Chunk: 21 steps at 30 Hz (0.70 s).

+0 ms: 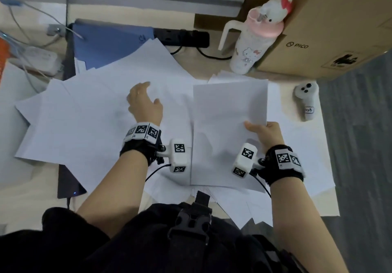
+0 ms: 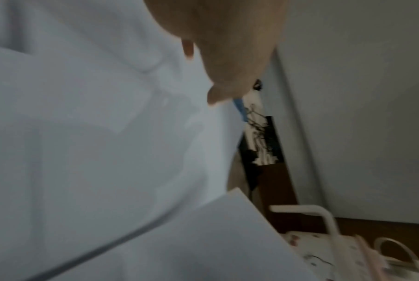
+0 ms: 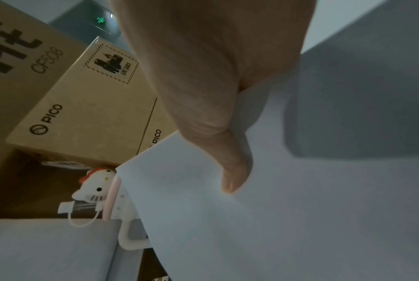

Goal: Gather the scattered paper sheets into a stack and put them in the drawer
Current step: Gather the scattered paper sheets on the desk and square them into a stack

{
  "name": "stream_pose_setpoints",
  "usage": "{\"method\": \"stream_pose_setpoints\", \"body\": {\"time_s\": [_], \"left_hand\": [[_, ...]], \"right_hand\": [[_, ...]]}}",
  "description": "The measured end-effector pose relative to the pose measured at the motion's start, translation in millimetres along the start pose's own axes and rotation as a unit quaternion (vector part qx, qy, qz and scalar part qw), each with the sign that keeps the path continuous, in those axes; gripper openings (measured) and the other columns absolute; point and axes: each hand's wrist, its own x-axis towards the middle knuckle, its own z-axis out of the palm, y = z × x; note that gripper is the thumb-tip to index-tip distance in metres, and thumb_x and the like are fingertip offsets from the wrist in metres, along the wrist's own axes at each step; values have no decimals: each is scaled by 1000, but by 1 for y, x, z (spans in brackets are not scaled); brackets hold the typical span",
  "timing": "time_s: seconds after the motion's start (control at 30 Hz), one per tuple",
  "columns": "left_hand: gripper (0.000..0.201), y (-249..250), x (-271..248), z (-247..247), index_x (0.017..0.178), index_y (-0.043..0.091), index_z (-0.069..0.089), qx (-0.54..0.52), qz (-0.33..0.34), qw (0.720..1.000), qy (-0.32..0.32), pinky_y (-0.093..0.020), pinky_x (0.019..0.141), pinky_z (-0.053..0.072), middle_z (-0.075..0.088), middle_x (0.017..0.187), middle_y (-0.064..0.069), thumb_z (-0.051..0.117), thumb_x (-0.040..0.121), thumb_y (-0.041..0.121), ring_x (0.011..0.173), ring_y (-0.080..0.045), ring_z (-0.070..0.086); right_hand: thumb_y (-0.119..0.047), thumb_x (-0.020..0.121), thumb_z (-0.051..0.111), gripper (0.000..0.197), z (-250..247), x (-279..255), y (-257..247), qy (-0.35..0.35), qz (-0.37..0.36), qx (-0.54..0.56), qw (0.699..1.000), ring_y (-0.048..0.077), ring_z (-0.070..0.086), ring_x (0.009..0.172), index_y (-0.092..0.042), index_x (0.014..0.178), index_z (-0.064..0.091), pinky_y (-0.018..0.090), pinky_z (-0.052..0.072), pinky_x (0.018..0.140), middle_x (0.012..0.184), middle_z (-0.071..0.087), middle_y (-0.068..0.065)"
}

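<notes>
Right hand: pinches the near right edge of a held sheet, thumb on top and fingers underneath, as the right wrist view shows with the thumb pressed on the paper.
Held sheet: lifted above the others, between the two hands, its far edge toward the bottle.
Left hand: over the scattered sheets, fingers loosely bent and spread, holding nothing; whether the fingertips touch paper cannot be told, and the left wrist view is blurred.
Scattered sheets: spread under and around both hands, overlapping at many angles, some hanging past the near desk edge.
Drawer: cannot be seen.
Beyond the left hand: a blue folder partly under the sheets, and a black power strip with its cable.
Beyond the right hand: a white bottle with a pink lid, beside a cardboard box marked PICO.
Right of the right hand: a white controller, lying on the sheets.
Left of the left hand: white cables and an adapter, well apart.
</notes>
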Motion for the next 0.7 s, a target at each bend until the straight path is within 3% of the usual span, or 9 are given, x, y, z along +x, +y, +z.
{"method": "stream_pose_setpoints", "body": {"time_s": [0.07,0.1,0.17,0.23,0.3,0.4,0.5,0.6,0.7], "left_hand": [[62,-22,-8,1,140,14,36,54,-125,990,39,-45,104,32,28,150,-8,62,85,18,138,-29,23],[72,-30,-11,2,144,13,27,68,-187,980,20,-46,106,30,21,153,-9,65,84,28,140,-29,19],[89,-39,-16,4,146,8,18,76,-269,960,-26,-44,107,28,16,152,-13,67,80,44,139,-31,17],[91,-43,-14,8,143,5,24,72,-281,956,-47,-42,105,30,21,148,-15,67,77,51,136,-32,21],[89,-44,-7,11,140,6,29,58,-274,958,-54,-45,103,32,26,145,-16,68,75,52,134,-33,23],[86,-44,8,14,136,4,33,59,-274,957,-80,-45,105,30,31,142,-16,71,74,49,133,-33,28],[85,-47,17,19,132,1,37,36,-286,953,-95,-44,104,38,44,135,-15,76,68,42,122,-31,46],[76,-51,14,22,127,1,34,-48,-317,943,-85,-37,94,46,50,129,-14,76,70,28,111,-31,55],[55,-56,2,21,123,1,43,-79,-300,948,-67,-31,80,45,56,122,-14,71,77,17,108,-31,58]], "right_hand": [[-6,75,76,8,2,6,5,22,-4,-18,1000,29,63,79,-9,74,68,49,53,79,82,67,12],[-6,76,75,8,2,8,7,37,-12,-31,999,28,62,80,-6,80,69,48,53,82,85,66,13],[-4,78,72,26,4,10,9,57,-39,-44,997,25,61,81,2,103,66,43,53,83,91,65,14],[-4,79,71,51,7,11,12,63,-68,-43,995,18,61,79,2,127,53,29,54,80,101,65,12],[-3,80,70,62,12,9,15,78,-85,-46,992,11,60,79,-1,136,44,14,50,68,104,62,8],[-4,81,70,45,16,9,16,81,-87,-55,991,19,58,80,2,122,55,15,44,62,93,62,7],[-5,81,70,6,18,7,14,70,-85,-64,992,17,52,62,-2,86,66,22,41,56,67,57,-1],[-6,81,71,20,17,6,15,72,-81,-67,992,14,49,55,-14,64,61,22,40,55,62,55,-2],[-7,81,70,21,16,3,15,83,-86,-73,990,13,49,54,-14,64,61,21,40,52,63,56,-1]]}}
